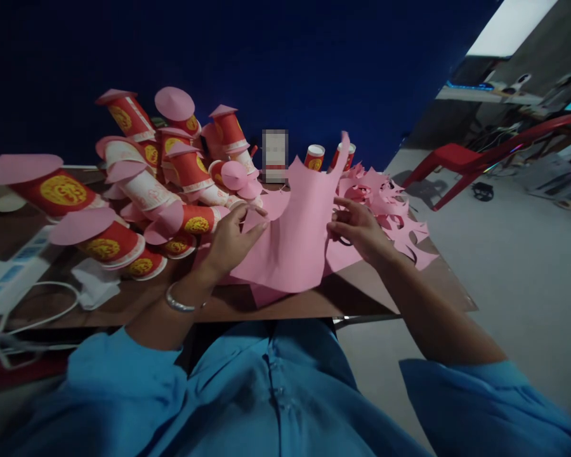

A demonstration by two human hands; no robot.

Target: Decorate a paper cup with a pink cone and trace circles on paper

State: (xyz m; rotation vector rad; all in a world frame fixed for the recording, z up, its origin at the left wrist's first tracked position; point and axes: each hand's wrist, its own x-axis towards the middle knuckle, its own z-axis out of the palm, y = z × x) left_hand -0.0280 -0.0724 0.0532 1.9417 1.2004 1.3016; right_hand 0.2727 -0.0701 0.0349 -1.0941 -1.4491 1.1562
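A large sheet of pink paper [301,235] stands curled up in front of me, its upper edge cut into points and a thin strip. On its left side my left hand [231,241] pinches the paper between thumb and fingers. My right hand [359,231] is at the right edge, fingers curled around a dark loop that looks like the handle of scissors [345,241]. The blades are hidden behind the sheet. More pink paper lies flat on the table beneath.
Red and white paper cups [107,246] with pink cone tops are heaped at left. Pink paper scraps [385,197] pile up at right. Two cups [315,157] stand at the back. A power strip [14,273] with white cables lies left; a red chair [457,155] is beyond the table [361,295].
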